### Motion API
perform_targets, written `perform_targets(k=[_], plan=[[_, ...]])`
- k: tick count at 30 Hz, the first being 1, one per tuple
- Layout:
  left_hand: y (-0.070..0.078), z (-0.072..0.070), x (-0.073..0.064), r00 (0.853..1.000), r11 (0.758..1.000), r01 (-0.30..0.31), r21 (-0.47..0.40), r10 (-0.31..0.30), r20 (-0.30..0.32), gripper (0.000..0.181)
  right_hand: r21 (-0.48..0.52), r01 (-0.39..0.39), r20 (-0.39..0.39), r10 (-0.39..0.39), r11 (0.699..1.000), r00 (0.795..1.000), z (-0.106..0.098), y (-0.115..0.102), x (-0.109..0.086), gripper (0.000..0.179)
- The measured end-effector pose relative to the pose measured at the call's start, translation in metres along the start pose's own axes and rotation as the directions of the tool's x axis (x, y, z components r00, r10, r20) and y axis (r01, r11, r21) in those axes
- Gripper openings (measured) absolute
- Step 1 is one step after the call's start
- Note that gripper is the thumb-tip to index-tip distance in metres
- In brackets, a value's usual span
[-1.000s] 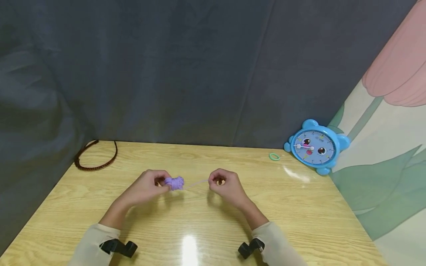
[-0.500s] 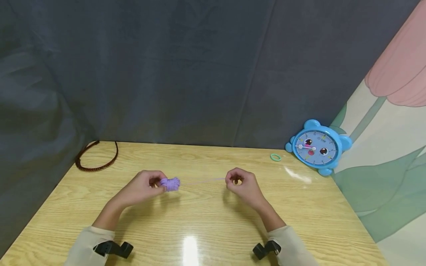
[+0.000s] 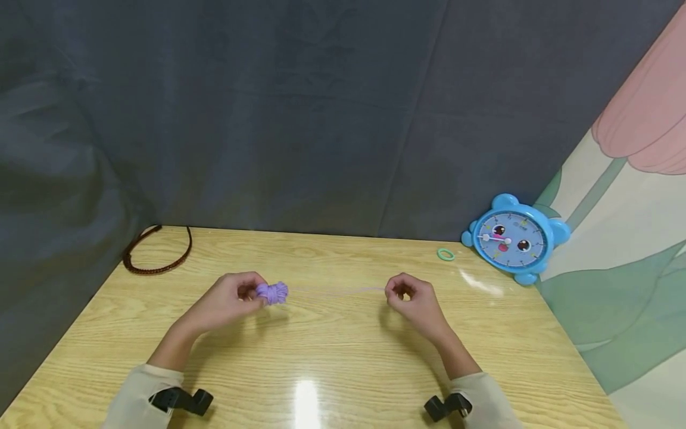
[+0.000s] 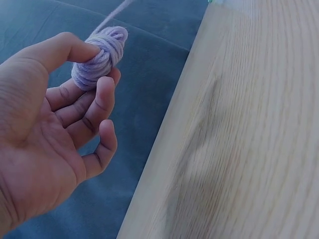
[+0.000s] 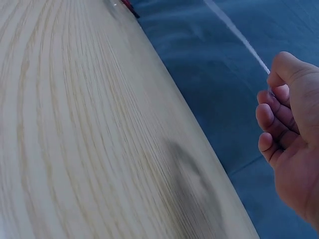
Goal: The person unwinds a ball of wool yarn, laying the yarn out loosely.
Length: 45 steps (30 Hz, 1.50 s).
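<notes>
My left hand (image 3: 231,302) pinches a small bundle of purple yarn (image 3: 273,293) between thumb and fingers above the table. In the left wrist view the wound yarn (image 4: 101,58) sits under the thumb, and a strand leaves its top. That strand (image 5: 239,36) runs across to my right hand (image 3: 417,302), which pinches its end between thumb and index finger. The other right fingers curl loosely, as the right wrist view shows. Between the hands the strand looks nearly straight.
A blue bear-shaped clock (image 3: 511,238) stands at the back right, beside a small green ring (image 3: 445,254). A dark brown braided loop (image 3: 156,269) lies at the back left. A dark curtain (image 3: 300,119) hangs behind the wooden table (image 3: 332,351).
My right hand has moved to the right, drawing out a longer strand between the hands. The left hand with the yarn bundle has shifted slightly left.
</notes>
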<state>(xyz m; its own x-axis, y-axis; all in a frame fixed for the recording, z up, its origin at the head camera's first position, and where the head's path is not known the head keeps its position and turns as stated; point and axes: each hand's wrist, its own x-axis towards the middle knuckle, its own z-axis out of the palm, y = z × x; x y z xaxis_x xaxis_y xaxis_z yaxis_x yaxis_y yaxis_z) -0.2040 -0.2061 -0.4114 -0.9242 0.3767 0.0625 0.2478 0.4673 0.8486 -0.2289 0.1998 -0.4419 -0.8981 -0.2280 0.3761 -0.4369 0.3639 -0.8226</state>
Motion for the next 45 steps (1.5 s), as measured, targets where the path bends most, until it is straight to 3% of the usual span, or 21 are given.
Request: perform_targets(k=[11,19,33,45], plan=[[-0.004,-0.003,0.002,0.998,1.0,-0.027,-0.012,0.026,-0.062,0.016,0.01,-0.019,-0.068,0.02,1.0,0.998,-0.012,0.007,-0.003,0.014],[-0.006,-0.007,0.0,0.992,0.999,-0.012,-0.037,0.007,-0.129,0.023,0.006,-0.019,-0.097,0.019,1.0,0.995,-0.024,0.011,-0.003,0.009],[-0.007,-0.015,-0.004,0.993,1.0,0.0,-0.026,-0.003,-0.121,0.022,-0.033,-0.071,-0.171,0.065,0.997,0.983,-0.055,0.02,-0.009,0.003],[-0.01,-0.017,-0.008,0.993,1.0,0.005,-0.002,-0.005,-0.118,0.022,-0.135,-0.155,-0.244,0.119,0.979,0.963,-0.076,0.032,-0.015,0.003]])
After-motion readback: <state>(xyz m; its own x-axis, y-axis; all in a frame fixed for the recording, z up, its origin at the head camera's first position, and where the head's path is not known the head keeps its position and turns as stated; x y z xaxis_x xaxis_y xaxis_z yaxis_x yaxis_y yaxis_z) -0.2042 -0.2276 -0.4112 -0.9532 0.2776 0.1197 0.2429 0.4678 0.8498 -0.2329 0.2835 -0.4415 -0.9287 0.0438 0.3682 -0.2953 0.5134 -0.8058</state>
